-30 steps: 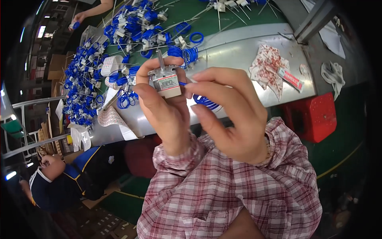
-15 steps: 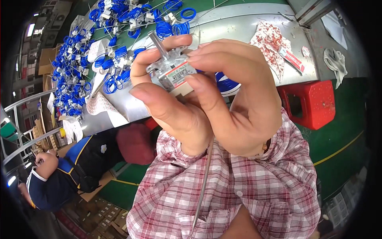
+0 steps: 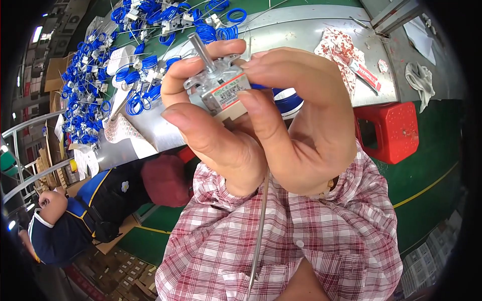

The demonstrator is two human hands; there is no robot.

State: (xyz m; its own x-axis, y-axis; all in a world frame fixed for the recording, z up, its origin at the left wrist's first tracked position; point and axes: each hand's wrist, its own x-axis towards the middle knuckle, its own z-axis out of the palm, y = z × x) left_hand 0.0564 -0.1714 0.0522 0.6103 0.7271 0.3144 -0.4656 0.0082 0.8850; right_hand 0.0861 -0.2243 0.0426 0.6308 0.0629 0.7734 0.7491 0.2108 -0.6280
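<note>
The left hand [image 3: 211, 125] and the right hand [image 3: 301, 125] are raised together close below the camera, both closed around a small metal thermostat unit [image 3: 218, 88], the left thumb and fingers pinching its left side and the right fingers wrapped over its right and near sides. A round metal shaft [image 3: 201, 50] sticks up and to the far left from the unit, and a thin metal rod [image 3: 258, 236] hangs down from between the palms across the plaid shirt sleeves [image 3: 301, 241]. Beyond the hands lies the grey tabletop [image 3: 301, 25], with a large heap of blue wire coils [image 3: 100, 85] and similar parts spread over its far left. A patterned cloth [image 3: 339, 47] rests on its right end. Near right of the tabletop stands a red stool [image 3: 394, 130], and at the near left another person in a dark blue jacket [image 3: 95, 205] is crouched low
</note>
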